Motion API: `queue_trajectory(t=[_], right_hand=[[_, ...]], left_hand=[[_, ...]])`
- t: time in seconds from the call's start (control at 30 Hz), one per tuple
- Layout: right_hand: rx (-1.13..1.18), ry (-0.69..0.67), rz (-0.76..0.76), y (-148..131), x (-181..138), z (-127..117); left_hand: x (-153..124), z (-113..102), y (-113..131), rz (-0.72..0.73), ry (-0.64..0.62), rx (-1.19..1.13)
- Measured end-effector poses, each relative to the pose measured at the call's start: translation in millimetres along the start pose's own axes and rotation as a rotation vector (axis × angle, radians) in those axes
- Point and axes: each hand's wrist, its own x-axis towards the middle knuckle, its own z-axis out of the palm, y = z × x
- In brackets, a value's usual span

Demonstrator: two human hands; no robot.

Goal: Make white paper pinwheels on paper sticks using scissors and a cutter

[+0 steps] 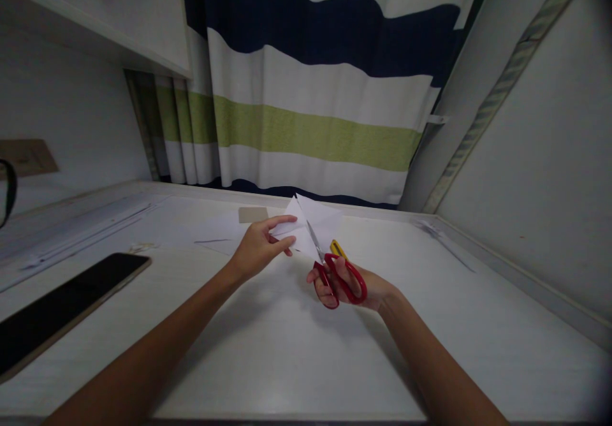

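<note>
My left hand [262, 245] pinches a piece of white paper [292, 223] between thumb and fingers, just above the tabletop. In my right hand [342, 279] is a pair of scissors [345, 280] with red handles, my fingers through the loops. The scissors' metal blades point up and away, lying along the paper, which spreads to both sides of them near the tip. A yellow tool [337, 249], perhaps a utility knife, shows just behind the red handles; most of it is hidden.
A black-screened phone [71, 308] lies at the left of the white table [291, 362]. Beyond my left hand is a small beige card [253, 215]. Paper sheets [105, 228] lie along the left back, and a thin clear item [442, 241] lies at the right. A striped curtain [310, 126] hangs behind.
</note>
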Motion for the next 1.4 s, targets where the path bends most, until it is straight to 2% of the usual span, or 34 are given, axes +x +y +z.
queue_trajectory(t=[0.37, 0.6, 1.13, 1.4], right_hand=[[-0.024, 0.053, 0.012, 1.1, -0.5, -0.6], [0.038, -0.001, -0.01, 1.4, 1.4, -0.1], [0.016, -0.089, -0.052, 2.4, 3.3, -2.2], [0.039, -0.095, -0.05, 0.6, 3.1, 0.9]], left_hand=[[-0.8, 1.0, -0.6, 0.016, 0.036, 0.004], [-0.7, 0.1, 0.7, 0.015, 0.035, -0.011], [-0.4, 0.4, 2.1, 0.02, 0.043, -0.011], [-0.1, 0.5, 0.8, 0.031, 0.054, -0.035]])
